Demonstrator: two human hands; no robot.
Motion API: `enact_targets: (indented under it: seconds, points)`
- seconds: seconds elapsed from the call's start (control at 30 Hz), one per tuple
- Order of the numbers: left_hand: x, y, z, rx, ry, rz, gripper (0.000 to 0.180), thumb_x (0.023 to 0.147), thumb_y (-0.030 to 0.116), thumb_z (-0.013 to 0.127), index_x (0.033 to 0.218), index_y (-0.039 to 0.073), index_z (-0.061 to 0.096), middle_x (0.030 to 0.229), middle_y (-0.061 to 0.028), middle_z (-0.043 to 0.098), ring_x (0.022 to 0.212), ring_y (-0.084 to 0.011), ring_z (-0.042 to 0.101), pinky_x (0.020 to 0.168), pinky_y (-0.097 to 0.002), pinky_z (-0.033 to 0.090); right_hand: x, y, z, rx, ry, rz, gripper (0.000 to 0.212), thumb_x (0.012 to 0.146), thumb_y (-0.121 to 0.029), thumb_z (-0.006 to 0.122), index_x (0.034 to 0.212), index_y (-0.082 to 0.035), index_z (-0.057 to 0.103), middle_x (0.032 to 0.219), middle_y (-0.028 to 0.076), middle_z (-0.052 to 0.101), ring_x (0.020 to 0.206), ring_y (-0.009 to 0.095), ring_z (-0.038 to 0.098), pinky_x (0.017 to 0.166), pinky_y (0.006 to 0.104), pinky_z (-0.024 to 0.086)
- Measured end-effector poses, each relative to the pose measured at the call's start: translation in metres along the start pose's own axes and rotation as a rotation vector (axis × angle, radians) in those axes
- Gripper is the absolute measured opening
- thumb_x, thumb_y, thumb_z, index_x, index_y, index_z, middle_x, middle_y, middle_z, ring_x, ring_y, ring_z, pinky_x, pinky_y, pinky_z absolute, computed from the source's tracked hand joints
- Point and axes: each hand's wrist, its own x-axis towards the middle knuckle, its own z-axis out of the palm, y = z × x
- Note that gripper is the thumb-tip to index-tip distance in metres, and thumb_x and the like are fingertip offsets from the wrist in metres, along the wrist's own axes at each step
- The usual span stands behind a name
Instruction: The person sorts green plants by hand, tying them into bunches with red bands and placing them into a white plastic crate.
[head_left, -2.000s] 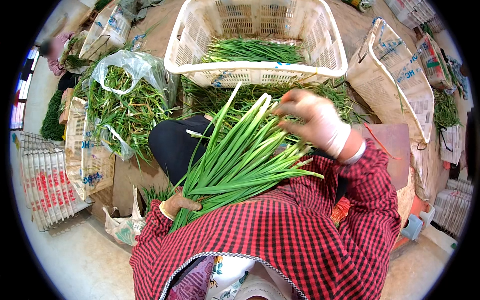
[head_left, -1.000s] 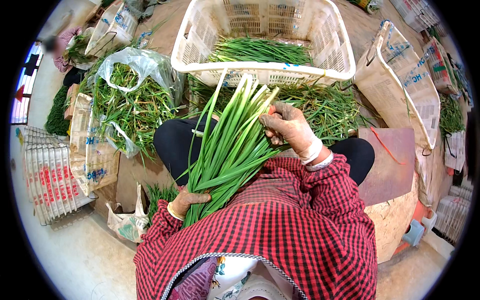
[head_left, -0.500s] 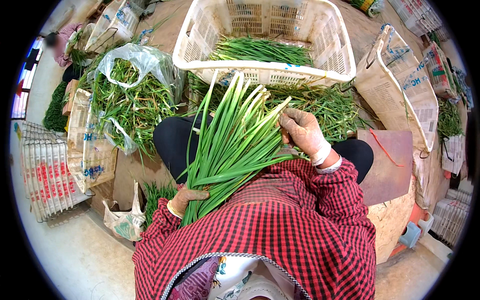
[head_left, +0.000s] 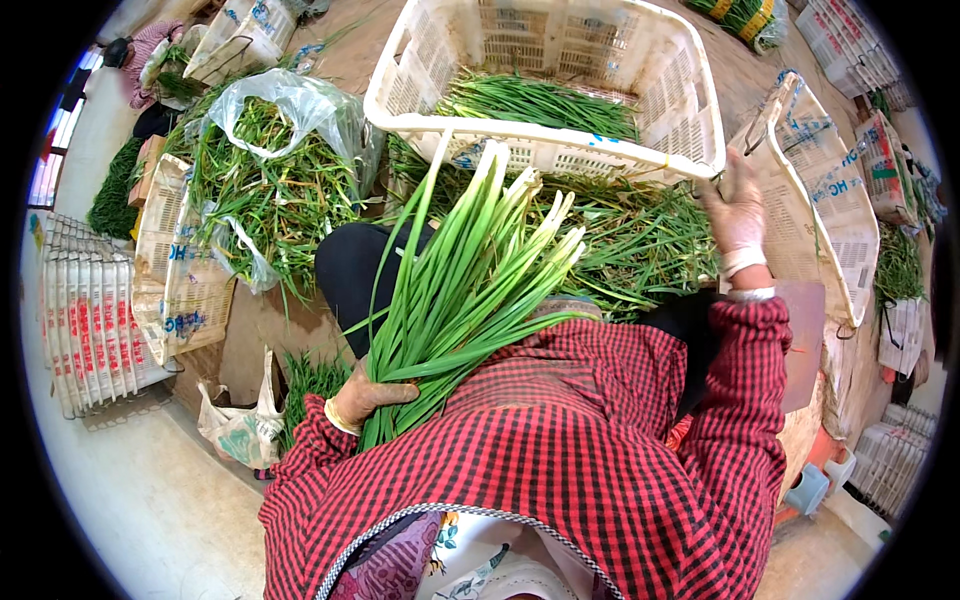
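My left hand [head_left: 368, 396], in a soiled glove, is wrapped around the lower leafy end of a bunch of garlic chives [head_left: 455, 290]. The bunch slants across my lap, its pale stem ends fanned out and pointing away from me. At the near right corner of a white plastic crate [head_left: 560, 150], my gloved right hand [head_left: 738, 210] is raised with fingers apart and nothing visible in it. Whether its fingertips touch the crate is hard to tell. Inside that crate lies a layer of chives [head_left: 540, 105], stems side by side.
Loose chive leaves [head_left: 650, 240] cover the ground before my knees. A clear plastic bag [head_left: 300, 110] of tangled chives is at left, beside a tilted crate [head_left: 190, 310]. Another crate [head_left: 810, 190] leans at right. Stacked crates [head_left: 95, 320] and a distant person [head_left: 152, 55] are far left.
My right hand has let go of the bunch's stem ends and moved right and away, up to the crate's corner. My left hand keeps its hold. The view has shifted slightly.
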Motion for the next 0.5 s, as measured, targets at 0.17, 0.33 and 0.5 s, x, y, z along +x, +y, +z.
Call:
enact_targets:
  seconds: [0.17,0.33,0.5]
  points:
    - [0.004,0.0,0.005,0.094,-0.019,0.063,0.064,0.07,0.003,0.073,0.128,0.001,0.046,0.118,-0.0076,0.059,0.105,-0.019,0.055,0.095,-0.0341,0.041,-0.022,-0.116,0.043,-0.061,-0.549,-0.478,0.042,0.075,-0.04,0.068,0.101,-0.007,0.067,0.099,0.012,0.065,0.1,0.029,0.059,0.093,0.0392,0.042]
    - [0.007,-0.002,0.006,0.067,-0.038,0.092,0.07,0.068,0.004,0.075,0.13,0.002,0.044,0.12,-0.0079,0.058,0.11,-0.0201,0.053,0.099,-0.0352,0.039,-0.034,-0.114,0.096,0.412,-0.845,-0.008,0.031,0.075,-0.032,0.065,0.087,-0.003,0.07,0.089,0.019,0.066,0.082,0.034,0.063,0.079,0.0413,0.048]
    - [0.008,-0.006,-0.002,-0.041,-0.07,0.036,0.076,0.067,0.011,0.079,0.132,0.001,0.042,0.122,-0.0104,0.056,0.113,-0.0224,0.051,0.1,-0.0365,0.037,-0.029,-0.109,0.078,0.67,-0.664,0.247,0.019,0.085,-0.02,0.064,0.092,-0.003,0.068,0.077,0.006,0.065,0.072,0.014,0.059,0.069,0.0273,0.048]
